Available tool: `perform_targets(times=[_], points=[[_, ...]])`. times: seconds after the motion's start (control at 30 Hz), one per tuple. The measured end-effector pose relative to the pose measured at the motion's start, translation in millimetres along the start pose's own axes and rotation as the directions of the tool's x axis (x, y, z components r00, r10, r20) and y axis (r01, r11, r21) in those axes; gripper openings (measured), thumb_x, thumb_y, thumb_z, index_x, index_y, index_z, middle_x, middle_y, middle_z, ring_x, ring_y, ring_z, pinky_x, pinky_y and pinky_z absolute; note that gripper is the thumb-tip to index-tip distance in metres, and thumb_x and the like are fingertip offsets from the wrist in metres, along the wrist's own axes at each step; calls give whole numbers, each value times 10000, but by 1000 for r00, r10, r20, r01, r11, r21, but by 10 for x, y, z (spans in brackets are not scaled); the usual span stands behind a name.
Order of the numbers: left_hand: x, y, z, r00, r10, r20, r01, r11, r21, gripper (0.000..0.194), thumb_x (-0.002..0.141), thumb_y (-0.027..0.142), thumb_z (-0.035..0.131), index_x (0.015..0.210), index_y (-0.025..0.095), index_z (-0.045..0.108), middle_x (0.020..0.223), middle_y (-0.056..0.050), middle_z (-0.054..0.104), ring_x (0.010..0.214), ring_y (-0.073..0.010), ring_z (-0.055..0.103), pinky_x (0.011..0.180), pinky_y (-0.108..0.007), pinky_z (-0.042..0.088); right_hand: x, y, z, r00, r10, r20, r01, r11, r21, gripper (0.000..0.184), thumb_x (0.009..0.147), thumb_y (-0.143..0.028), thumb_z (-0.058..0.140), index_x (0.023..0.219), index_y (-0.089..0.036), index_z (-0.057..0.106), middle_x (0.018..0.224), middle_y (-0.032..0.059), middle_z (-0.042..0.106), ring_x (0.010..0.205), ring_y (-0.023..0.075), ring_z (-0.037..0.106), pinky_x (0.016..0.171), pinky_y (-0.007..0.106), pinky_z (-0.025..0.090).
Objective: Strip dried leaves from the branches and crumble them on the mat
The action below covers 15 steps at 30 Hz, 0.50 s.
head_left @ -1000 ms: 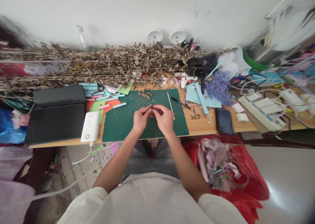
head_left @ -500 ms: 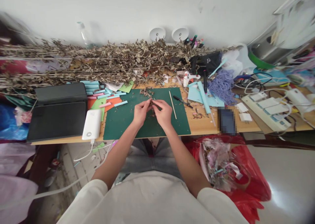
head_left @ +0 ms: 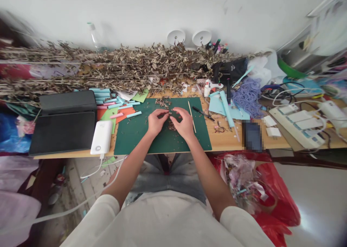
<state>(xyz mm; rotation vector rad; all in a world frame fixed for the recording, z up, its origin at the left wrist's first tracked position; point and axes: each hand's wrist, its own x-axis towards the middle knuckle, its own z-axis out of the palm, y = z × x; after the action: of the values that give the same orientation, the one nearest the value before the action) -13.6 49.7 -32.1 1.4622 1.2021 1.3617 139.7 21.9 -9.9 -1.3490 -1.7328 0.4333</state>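
Observation:
Over the green cutting mat, my left hand has thumb and fingertips pressed together. Whatever sits in that pinch is too small to make out. My right hand faces it, thumb and forefinger parted, with nothing visible held between them. Crumbled dried leaves lie on the mat just below and between both hands. A small dried sprig rests at the mat's back edge, beyond my fingertips. To the right of my right hand lies a thin wooden stick.
Dried plant stems stretch along the back. Left are a black tablet case, a white power bank and rolled paper pieces. Right are a pen, glue gun, purple yarn, pixelated phone and power strip.
My hands have come apart slightly, and the right thumb and forefinger have spread. More of the leaf crumbs between them now shows. The view has shifted a little.

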Motion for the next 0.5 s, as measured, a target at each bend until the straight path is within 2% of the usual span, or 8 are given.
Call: perform_targets(times=[0.07, 0.13, 0.2, 0.27, 0.4, 0.5], points=[[-17, 13, -3, 999, 37, -25, -36, 999, 26, 165, 768, 268, 707, 906, 191, 752, 964, -79, 706, 909, -198, 658, 828, -338, 532, -117, -55, -79, 999, -2, 52, 10, 987, -162, 417, 813, -367, 660, 1203, -232, 597, 1181, 102, 602, 1102, 267, 565, 896, 391, 503], [-25, 11, -5, 998, 44, -37, -44, 999, 2, 179, 764, 266, 714, 926, 197, 747, 1007, -81, 700, 956, -203, 650, 847, -337, 525, -242, -123, -114, 991, 44, 125, -1, 945, -326, 518, 804, -443, 666, 1273, -247, 560, 1177, 118, 568, 1041, 282, 579, 855, 403, 507], [-23, -11, -4, 998, 25, -65, -28, 998, -48, 196, 753, 262, 725, 937, 196, 740, 1020, -78, 697, 967, -202, 648, 867, -340, 519, -326, -180, -90, 977, 108, 183, -17, 898, -440, 527, 842, -465, 618, 1319, -262, 524, 1170, 124, 546, 956, 269, 600, 760, 372, 514], [-17, -40, 1, 994, -5, -112, -7, 994, -111, 205, 744, 257, 731, 937, 190, 732, 999, -71, 700, 943, -196, 652, 884, -346, 516, -334, -213, -20, 966, 153, 208, -30, 866, -500, 460, 898, -433, 545, 1326, -266, 518, 1153, 124, 543, 901, 250, 610, 698, 337, 501], [-8, -75, 14, 983, -50, -176, 16, 982, -190, 226, 732, 263, 737, 939, 176, 717, 983, -69, 706, 936, -194, 655, 908, -356, 511, -149, -194, 115, 962, 183, 205, -60, 868, -494, 346, 947, -340, 458, 1256, -245, 580, 1107, 120, 571, 888, 236, 617, 706, 323, 490], [-5, -75, 16, 985, -55, -165, 23, 981, -191, 233, 724, 272, 741, 933, 172, 715, 977, -72, 708, 919, -193, 658, 896, -357, 516, 10, -104, 110, 976, 132, 173, -63, 934, -352, 340, 906, -345, 532, 1212, -220, 615, 1087, 110, 603, 876, 221, 624, 766, 329, 502]])
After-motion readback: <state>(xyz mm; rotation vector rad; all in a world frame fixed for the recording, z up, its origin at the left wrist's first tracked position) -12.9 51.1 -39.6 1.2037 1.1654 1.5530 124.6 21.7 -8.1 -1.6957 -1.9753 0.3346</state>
